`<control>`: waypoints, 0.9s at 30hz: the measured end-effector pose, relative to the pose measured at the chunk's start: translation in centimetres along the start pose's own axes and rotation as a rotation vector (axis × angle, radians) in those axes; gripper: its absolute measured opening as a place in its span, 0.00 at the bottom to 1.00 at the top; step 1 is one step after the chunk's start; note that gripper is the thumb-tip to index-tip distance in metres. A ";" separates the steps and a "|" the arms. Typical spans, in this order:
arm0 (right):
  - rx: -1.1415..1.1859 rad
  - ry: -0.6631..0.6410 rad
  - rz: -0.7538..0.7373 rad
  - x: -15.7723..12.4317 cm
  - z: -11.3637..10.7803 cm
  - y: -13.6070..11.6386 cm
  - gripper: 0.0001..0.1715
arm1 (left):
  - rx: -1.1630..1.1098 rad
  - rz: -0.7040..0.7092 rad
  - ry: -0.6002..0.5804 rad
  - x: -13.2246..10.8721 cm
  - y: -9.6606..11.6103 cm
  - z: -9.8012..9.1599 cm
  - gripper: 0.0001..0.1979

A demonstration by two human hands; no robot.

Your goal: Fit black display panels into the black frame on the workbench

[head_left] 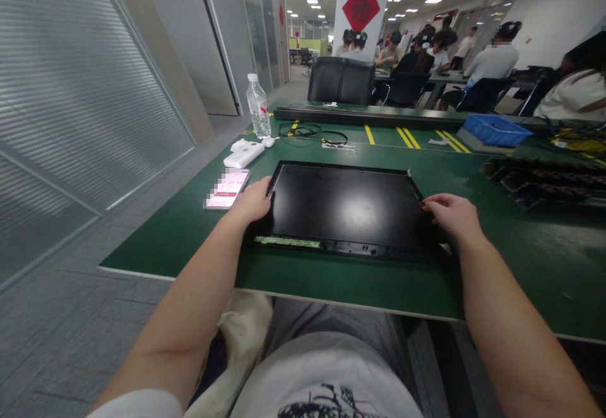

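A black LCD screen panel (343, 206) lies flat on the green table (156, 241) in front of me. Along its near edge runs a dark strip, with a green circuit board (287, 242) showing at the left part. My left hand (254, 201) is closed around the panel's left edge, its fingertips partly hidden. On the opposite side my right hand (452, 217) pinches the right edge near the frame, thumb and forefinger together. A phone (228, 189) with a lit screen lies just left of my left hand.
Behind the phone are a white device (243, 153) and a water bottle (258, 107). A black cable (307, 131) lies beyond the panel. To the right stand a blue bin (497, 131) and stacked dark strips (544, 181). Several people sit at farther tables.
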State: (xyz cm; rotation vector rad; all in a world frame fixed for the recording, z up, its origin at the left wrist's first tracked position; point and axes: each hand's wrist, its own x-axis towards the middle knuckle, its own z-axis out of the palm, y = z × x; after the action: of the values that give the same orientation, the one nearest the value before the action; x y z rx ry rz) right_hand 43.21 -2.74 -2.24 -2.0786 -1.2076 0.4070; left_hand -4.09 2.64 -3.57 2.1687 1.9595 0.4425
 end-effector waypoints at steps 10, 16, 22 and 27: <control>0.033 0.007 -0.005 0.2 0.2 0.3 0.11 | 0.160 -0.057 -0.046 0.2 0.2 -0.5 0.24; 0.038 0.004 0.000 0.0 0.1 0.1 0.10 | 0.142 -0.049 -0.032 0.2 0.1 -0.6 0.23; 0.071 -0.008 0.031 -0.2 -0.2 -0.2 0.10 | 0.186 -0.050 -0.048 0.0 0.4 -0.8 0.24; 0.099 -0.023 0.033 0.3 -0.1 0.2 0.09 | 0.198 -0.055 -0.047 -0.1 0.7 -0.9 0.24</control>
State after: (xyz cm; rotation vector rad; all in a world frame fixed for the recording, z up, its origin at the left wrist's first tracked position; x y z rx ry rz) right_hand 43.49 -2.62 -2.26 -2.0164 -1.1453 0.4972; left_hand -3.70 2.38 -2.52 2.2090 2.1117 0.1939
